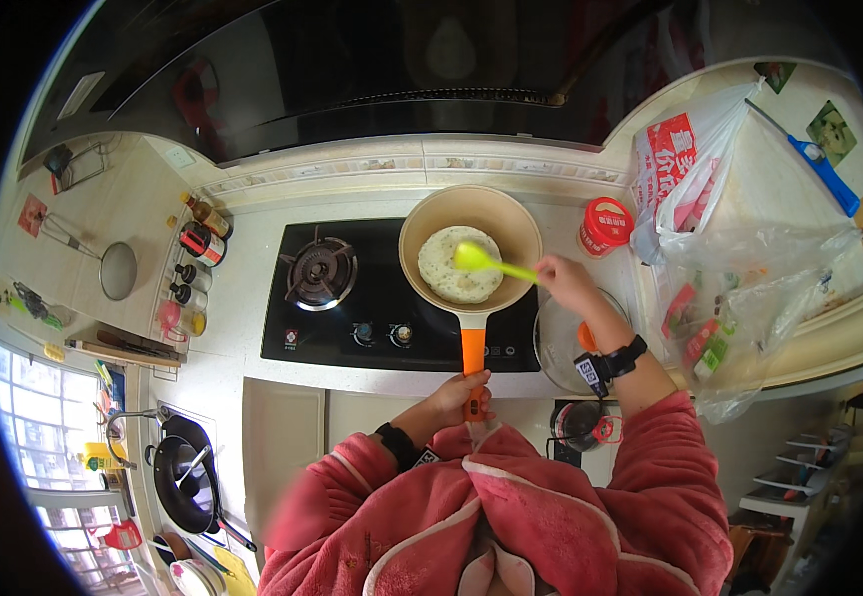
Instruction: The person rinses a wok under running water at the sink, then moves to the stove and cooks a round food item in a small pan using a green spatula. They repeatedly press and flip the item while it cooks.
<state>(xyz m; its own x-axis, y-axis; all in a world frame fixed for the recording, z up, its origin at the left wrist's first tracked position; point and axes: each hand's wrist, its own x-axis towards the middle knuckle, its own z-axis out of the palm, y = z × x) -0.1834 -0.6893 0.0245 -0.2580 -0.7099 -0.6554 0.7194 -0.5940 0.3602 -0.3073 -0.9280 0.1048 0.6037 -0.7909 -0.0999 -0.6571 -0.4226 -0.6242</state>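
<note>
My left hand grips the orange and white handle of a beige frying pan, which stands on the right side of the black gas hob. A round pale pancake with green flecks lies in the pan. Between the fingers of my right hand is the handle of a lime-green spoon. Its bowl is over the pancake; whether it touches the surface I cannot tell. Below my right forearm, a glass lid with an orange knob rests on the counter, partly hidden by the arm.
The hob's left burner carries no pan. A red tub stands right of the pan, near hanging plastic bags. Condiment bottles line the left wall. A dark wok sits in the sink at lower left.
</note>
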